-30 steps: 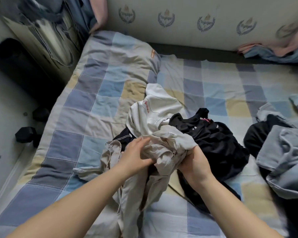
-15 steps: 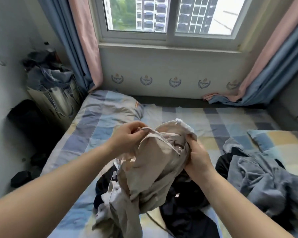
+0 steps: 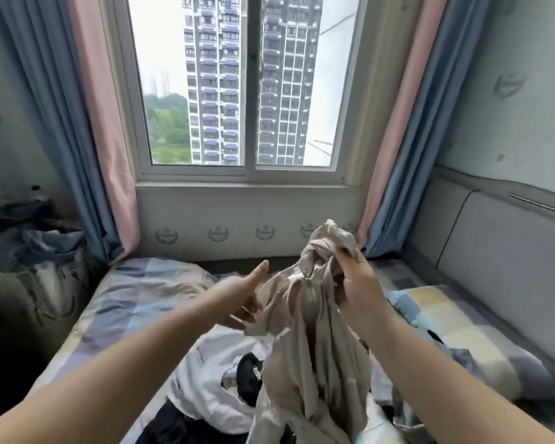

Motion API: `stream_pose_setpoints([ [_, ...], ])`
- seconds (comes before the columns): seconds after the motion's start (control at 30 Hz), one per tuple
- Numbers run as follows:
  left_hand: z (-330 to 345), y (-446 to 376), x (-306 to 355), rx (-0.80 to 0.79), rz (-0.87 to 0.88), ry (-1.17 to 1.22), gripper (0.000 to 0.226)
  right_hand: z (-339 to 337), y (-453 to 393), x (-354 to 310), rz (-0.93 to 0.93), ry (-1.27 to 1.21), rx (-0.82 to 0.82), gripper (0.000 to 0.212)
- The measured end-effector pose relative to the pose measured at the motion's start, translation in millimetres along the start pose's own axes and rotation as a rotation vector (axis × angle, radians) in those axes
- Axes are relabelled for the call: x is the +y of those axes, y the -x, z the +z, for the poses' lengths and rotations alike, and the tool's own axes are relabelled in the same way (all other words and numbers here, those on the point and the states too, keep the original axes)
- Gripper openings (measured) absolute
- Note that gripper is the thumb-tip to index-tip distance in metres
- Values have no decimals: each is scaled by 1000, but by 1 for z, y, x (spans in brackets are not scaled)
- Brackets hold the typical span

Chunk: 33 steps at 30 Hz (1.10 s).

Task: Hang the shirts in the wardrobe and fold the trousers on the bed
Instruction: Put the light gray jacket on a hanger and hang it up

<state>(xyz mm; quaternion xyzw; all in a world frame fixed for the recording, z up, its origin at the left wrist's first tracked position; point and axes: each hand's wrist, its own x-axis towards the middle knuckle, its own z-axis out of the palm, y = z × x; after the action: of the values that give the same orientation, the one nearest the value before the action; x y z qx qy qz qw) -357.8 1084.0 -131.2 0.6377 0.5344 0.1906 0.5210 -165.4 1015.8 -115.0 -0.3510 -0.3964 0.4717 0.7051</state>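
**Beige zip garment held up over the bed, only one hand gripping it**

The right hand point(image 3: 354, 283) is clenched round a bunched upper part of a beige garment point(image 3: 305, 357), holding it up above the bed point(image 3: 135, 293), right of centre in the scene; a zip runs down its front, and the rest hangs in twisted folds toward the near edge; whether it is a shirt, a jacket or trousers cannot be told while it is this crumpled. The left hand point(image 3: 242, 298) is just beside the cloth on its left, thumb stuck out toward the window point(image 3: 247, 88), fingers loosely curled; whether they have caught an edge of the fabric I cannot tell, since the cloth hides the fingertips.

Under the hanging garment, on the checked bedspread, lie a white garment point(image 3: 212, 379) and a dark one point(image 3: 247, 378), near; a grey-blue garment point(image 3: 462, 357) lies to the right, by a checked pillow point(image 3: 446, 318).

Risks, as I judge them: the hem trails close over the pile, so a shake or a swing could snag and drag the white piece along; the one-handed grip on a wad may slip, dropping it back into the heap; sorting it wrongly is likely until it is opened out; the zip teeth could catch the fabric if it is tugged apart.
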Motion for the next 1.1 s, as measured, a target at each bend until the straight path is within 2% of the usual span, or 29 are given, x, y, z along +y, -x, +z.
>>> stream_pose_setpoints([
  [0.07,6,9,-10,-368,-125,104,96,10,17,-11,-43,24,29,29],
  [0.13,19,8,-15,-559,-134,355,93,12,28,-17,-51,125,39,30],
  [0.23,42,21,-7,-598,-101,772,62,19,60,-20,-40,223,114,20],
  [0.37,80,38,10,-575,7,847,16,15,122,-38,-130,328,210,22],
  [0.47,105,57,21,-695,61,910,9,-3,170,-52,-157,222,520,25],
  [0.53,123,71,28,-757,52,872,11,-20,201,-63,-156,104,698,25],
  [0.63,162,99,44,-813,-45,801,20,-41,258,-87,-223,-2,845,41],
  [0.67,176,111,50,-850,-83,780,20,-48,276,-96,-252,-38,892,41],
  [0.73,202,135,60,-944,-141,725,18,-59,311,-113,-306,-73,976,25],
  [0.8,229,161,68,-1068,-133,620,15,-70,346,-129,-365,-111,1016,20],
  [0.87,263,191,73,-1158,-64,481,10,-82,387,-147,-414,-136,1047,25],
  [0.97,318,221,70,-1166,105,247,6,-92,444,-174,-455,-127,1091,28],
  [1.1,406,272,68,-1003,298,-30,8,-102,525,-208,-502,-60,1145,29],
])
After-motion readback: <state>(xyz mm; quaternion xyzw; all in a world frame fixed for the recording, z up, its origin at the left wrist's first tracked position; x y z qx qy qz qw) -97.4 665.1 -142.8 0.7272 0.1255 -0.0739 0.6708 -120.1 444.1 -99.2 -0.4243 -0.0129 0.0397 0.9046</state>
